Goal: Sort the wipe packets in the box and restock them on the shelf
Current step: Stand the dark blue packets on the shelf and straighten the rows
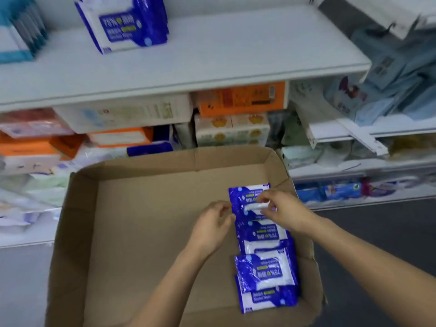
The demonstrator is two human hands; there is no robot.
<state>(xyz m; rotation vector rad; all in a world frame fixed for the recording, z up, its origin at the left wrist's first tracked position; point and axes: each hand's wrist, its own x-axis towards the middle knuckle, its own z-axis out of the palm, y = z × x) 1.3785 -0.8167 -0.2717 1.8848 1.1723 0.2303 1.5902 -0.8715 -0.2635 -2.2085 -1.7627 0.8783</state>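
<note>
Bare forearms, seemingly no sleeves

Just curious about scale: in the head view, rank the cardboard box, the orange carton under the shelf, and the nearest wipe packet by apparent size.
1. cardboard box
2. orange carton
3. nearest wipe packet

The last two look close, and the packet's nearness inflates it.

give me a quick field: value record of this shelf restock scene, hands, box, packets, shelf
left hand: fingers curled at the left edge of the farthest packet, grip unclear
right hand: pinches the farthest packet from the right
cardboard box: open, flaps up, in front of the shelves
packets in box: blue and white, overlapping in a row along the right side
top shelf: white, holds a stack of matching blue packets at its left
lower shelves: assorted tissue and wipe packs
</note>
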